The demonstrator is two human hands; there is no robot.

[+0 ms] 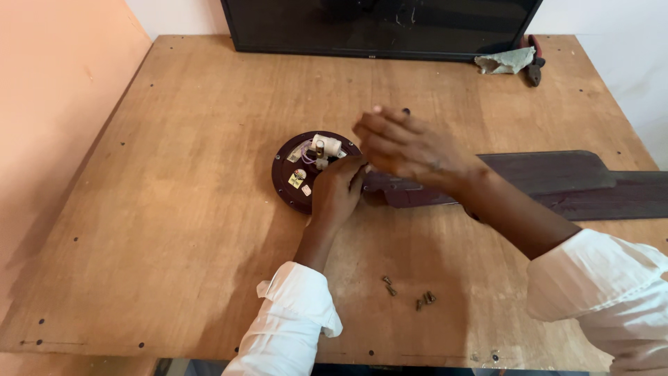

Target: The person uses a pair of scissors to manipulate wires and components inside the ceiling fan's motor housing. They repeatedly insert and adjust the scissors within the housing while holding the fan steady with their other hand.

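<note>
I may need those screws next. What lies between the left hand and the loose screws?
Nothing visible: bare wooden table lies between the left hand, resting on the round fan motor, and the screws nearer the table's front edge.

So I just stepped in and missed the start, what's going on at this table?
A person in white sleeves works at a brown plywood table. Their left hand rests on a round dark maroon fan motor housing with exposed wiring, beside a long dark fan blade. The right hand hovers open just above it, holding nothing visible. A few small loose screws lie near the table's front edge.
</note>
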